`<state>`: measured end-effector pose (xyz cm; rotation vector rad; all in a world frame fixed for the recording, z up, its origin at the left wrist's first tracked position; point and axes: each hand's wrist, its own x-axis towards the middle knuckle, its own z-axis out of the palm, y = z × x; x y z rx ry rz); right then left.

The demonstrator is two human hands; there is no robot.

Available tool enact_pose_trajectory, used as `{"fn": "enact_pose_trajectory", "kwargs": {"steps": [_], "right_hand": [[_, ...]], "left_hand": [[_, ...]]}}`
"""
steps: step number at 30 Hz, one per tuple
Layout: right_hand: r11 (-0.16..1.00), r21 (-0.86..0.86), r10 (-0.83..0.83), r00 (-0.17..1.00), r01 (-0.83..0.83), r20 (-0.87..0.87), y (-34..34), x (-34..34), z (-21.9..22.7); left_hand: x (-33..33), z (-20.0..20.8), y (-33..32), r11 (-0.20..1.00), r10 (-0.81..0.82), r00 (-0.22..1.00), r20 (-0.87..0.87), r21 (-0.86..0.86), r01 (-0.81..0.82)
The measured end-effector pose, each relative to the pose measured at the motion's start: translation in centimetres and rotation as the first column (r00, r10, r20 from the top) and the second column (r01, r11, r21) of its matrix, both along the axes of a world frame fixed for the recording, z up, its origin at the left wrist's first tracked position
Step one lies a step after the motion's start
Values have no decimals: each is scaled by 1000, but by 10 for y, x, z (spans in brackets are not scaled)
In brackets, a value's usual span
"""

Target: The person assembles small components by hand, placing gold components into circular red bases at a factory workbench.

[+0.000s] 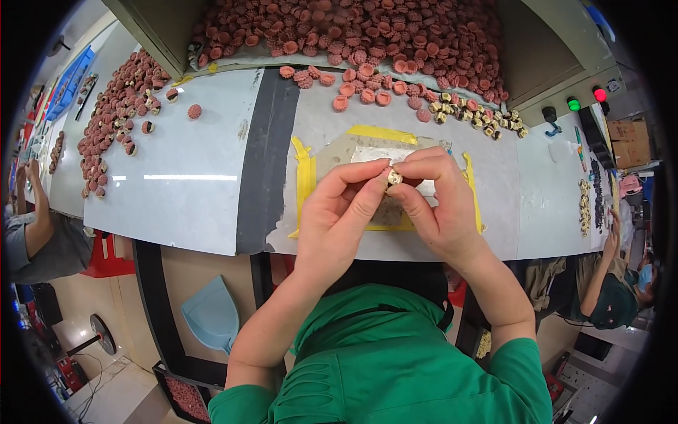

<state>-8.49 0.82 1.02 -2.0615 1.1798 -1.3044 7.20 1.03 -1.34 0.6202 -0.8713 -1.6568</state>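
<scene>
My left hand [340, 215] and my right hand [445, 208] meet over the middle of the work table. Between their thumbs and forefingers they pinch a small cream-coloured piece [395, 177], whose far side my fingertips cover. Under the hands lies a worn grey patch [332, 157] bordered with yellow tape [306, 185]. Beyond it, to the right, is a cluster of cream and dark pieces [487, 126]. Several loose pinkish-red bumpy cups [366, 85] lie straight ahead of my hands.
A big heap of red bumpy cups [395, 35] fills the metal-walled opening at the back. Red-and-cream pieces [116, 116] are piled on the left. Green [573, 104] and red [599, 94] lights sit at the right. Other people's arms [41, 208] [607, 258] reach in at both sides.
</scene>
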Motion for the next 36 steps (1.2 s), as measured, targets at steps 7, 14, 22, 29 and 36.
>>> {"fn": "enact_pose_trajectory", "kwargs": {"steps": [7,14,22,29,36], "right_hand": [[986,68,160,971,-150,-178,-8,-14,24],[978,47,210,948,-205,-240,-14,-28,25],[964,42,256,870,-263,-421,-6,-31,41],[823,489,267,957,-287,114,13,-39,30],[761,548,233,935,-347,268,12,-38,25]], "left_hand": [[6,1,-4,990,-137,990,-34,42,138],[4,16,-8,971,-236,960,153,68,228],[-1,24,-11,904,-428,875,227,100,416],[-1,12,1,904,-409,912,-23,122,409],[-3,9,0,903,-429,901,66,60,426]]}}
